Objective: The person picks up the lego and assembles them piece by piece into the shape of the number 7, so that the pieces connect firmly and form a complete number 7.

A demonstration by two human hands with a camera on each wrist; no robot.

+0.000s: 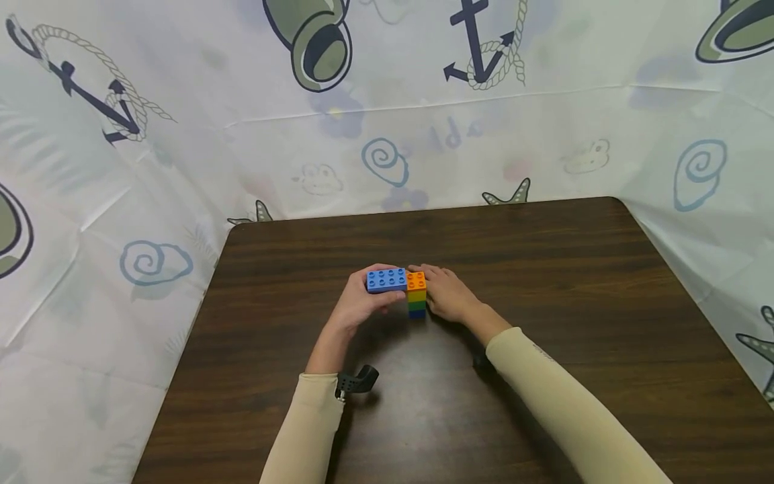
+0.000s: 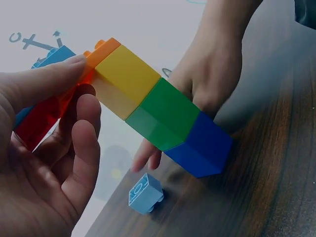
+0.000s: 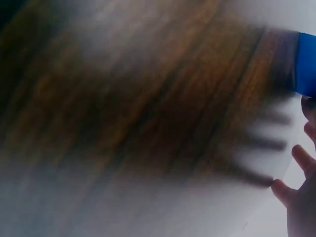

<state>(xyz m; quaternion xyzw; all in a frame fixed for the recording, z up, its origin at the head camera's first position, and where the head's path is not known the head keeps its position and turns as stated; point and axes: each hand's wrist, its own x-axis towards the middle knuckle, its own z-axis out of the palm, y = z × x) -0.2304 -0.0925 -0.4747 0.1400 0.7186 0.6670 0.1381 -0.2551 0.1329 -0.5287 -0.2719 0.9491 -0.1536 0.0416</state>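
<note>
My left hand [image 1: 353, 302] grips a blue toy building brick [image 1: 385, 280] with a red brick [image 2: 40, 121] under it, thumb along the near side. At its fingertips an orange brick [image 1: 416, 279] tops a column of yellow [image 2: 129, 73], green [image 2: 163, 114] and dark blue [image 2: 205, 145] bricks. Behind the column's right side is my right hand [image 1: 449, 294], fingers reaching toward the table. Spread fingers [image 3: 284, 192] show in the right wrist view. Near the right fingertips, in the left wrist view, a small light blue brick [image 2: 144, 193] lies tipped, hollow underside showing.
The dark wooden table [image 1: 272, 349] carries the bricks, its far edge well beyond the hands. A white printed cloth [image 1: 544, 134] hangs behind and to the sides. A black strap [image 1: 359, 380] juts from the left wrist.
</note>
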